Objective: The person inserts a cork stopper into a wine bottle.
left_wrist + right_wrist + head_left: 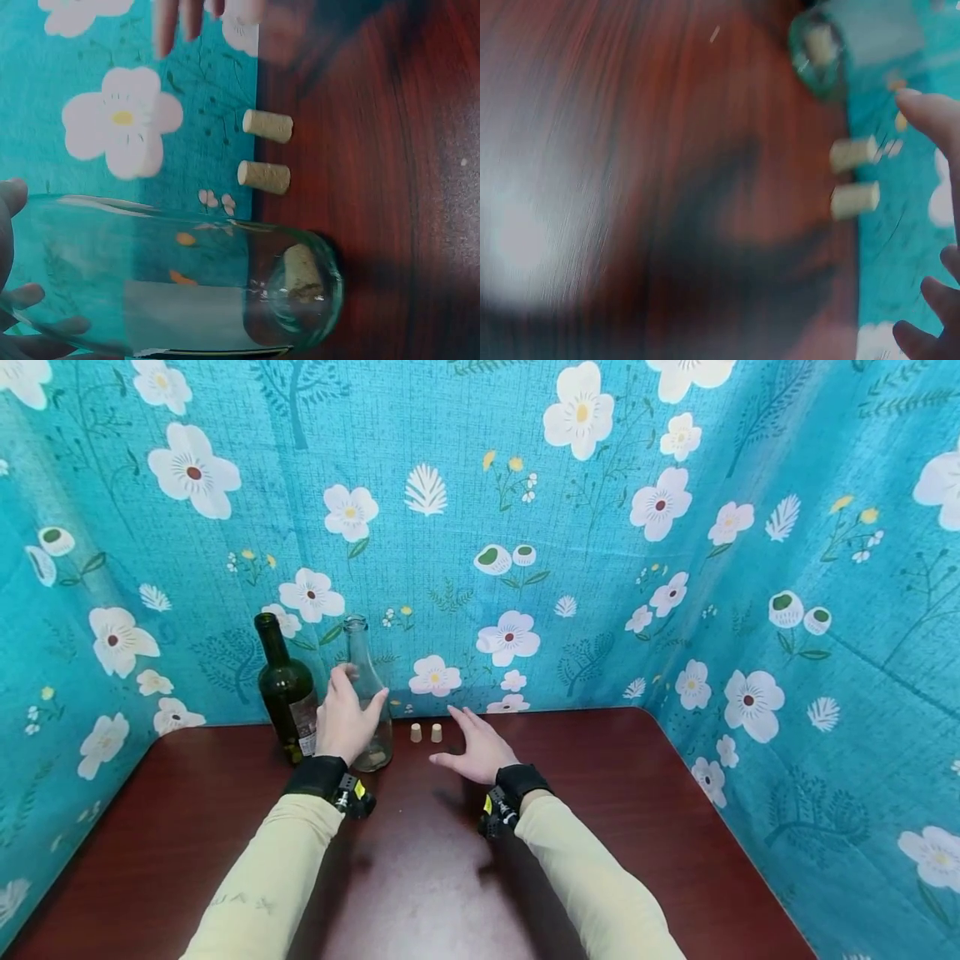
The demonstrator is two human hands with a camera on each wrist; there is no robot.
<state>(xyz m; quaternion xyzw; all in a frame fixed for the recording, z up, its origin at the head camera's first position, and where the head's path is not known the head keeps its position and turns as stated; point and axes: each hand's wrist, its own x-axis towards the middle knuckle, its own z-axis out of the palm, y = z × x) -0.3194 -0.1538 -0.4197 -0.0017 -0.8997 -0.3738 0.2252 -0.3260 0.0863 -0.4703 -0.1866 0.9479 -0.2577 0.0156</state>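
A clear glass bottle point(367, 672) stands upright at the back of the dark red table point(615, 810). My left hand point(345, 717) grips its body, thumb on the right side. The left wrist view shows a cork point(302, 271) lying inside the clear glass bottle point(187, 285) at its base. Two loose corks point(416, 732) point(437, 732) stand just right of the bottle; the same pair shows in the left wrist view as corks point(268, 126) point(264, 177). My right hand point(474, 747) hovers open with spread fingers just right of the corks and holds nothing. The right wrist view is blurred.
A dark green bottle point(283, 689) with a label stands upright just left of the clear one, touching or nearly touching my left hand. Blue flowered cloth point(570, 527) walls the table at the back and both sides.
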